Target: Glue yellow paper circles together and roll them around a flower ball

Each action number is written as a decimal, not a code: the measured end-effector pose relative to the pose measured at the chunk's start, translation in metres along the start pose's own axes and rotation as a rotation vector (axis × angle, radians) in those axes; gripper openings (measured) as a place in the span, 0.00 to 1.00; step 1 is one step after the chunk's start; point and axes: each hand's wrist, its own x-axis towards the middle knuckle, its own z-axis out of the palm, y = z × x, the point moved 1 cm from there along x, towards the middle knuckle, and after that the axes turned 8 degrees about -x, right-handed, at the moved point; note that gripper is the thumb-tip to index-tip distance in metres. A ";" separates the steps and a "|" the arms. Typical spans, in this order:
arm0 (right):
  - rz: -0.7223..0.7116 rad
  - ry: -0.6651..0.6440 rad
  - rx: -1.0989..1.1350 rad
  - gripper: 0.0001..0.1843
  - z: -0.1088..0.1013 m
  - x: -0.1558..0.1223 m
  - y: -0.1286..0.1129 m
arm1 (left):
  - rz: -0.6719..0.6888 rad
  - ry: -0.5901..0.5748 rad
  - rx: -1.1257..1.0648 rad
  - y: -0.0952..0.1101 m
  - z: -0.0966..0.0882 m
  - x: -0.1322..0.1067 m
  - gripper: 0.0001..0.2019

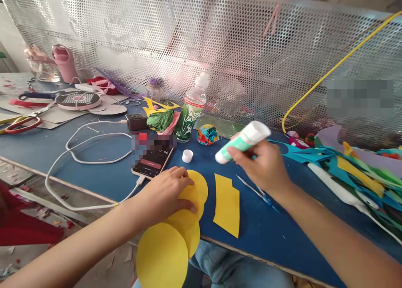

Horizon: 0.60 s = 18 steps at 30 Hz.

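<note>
My right hand [265, 164] is closed round a white and green glue stick [243, 141], held tilted above the table. Under the fingers and thumb of my left hand [171, 193] is a chain of overlapping yellow paper circles [162, 254], held against the blue tabletop. Its nearest circles reach out past the table's front edge. Between my hands lies a flat yellow paper piece [226, 206] with a stepped top. A small white cap [187, 156] stands beyond my left hand. Partly below my right hand lie thin scissors [259, 191], their handles blue.
A phone [153, 156] with a white cable lies left of the cap. Behind stand a green-labelled bottle [190, 112] and a colourful ball [207, 134]. Coloured scraps [361, 170] and a white corded tool [336, 185] lie right. A perforated metal panel [220, 40] closes the back.
</note>
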 end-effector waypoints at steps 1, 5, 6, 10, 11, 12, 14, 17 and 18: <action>-0.004 -0.047 0.061 0.18 0.009 0.000 -0.011 | 0.013 0.001 0.023 0.001 0.001 -0.001 0.18; 0.032 -0.179 0.312 0.17 0.044 -0.007 -0.029 | 0.032 0.000 0.145 0.005 0.006 -0.011 0.15; 0.047 -0.196 0.370 0.17 0.050 -0.009 -0.030 | 0.030 -0.002 0.162 0.007 0.008 -0.014 0.15; 0.040 -0.236 0.409 0.15 0.066 -0.021 -0.026 | 0.007 0.002 0.147 0.010 0.013 -0.025 0.16; 0.030 -0.252 0.379 0.15 0.068 -0.023 -0.025 | 0.003 0.007 0.139 0.010 0.014 -0.027 0.17; 0.020 -0.268 0.345 0.16 0.069 -0.025 -0.025 | 0.003 0.015 0.135 0.010 0.015 -0.028 0.17; -0.003 -0.294 0.268 0.16 0.070 -0.027 -0.026 | 0.012 0.038 0.135 0.009 0.017 -0.030 0.17; -0.056 -0.325 0.174 0.18 0.071 -0.028 -0.030 | 0.041 0.091 0.152 0.007 0.020 -0.031 0.17; -0.075 -0.334 0.158 0.18 0.071 -0.028 -0.031 | 0.049 0.108 0.158 0.006 0.021 -0.031 0.17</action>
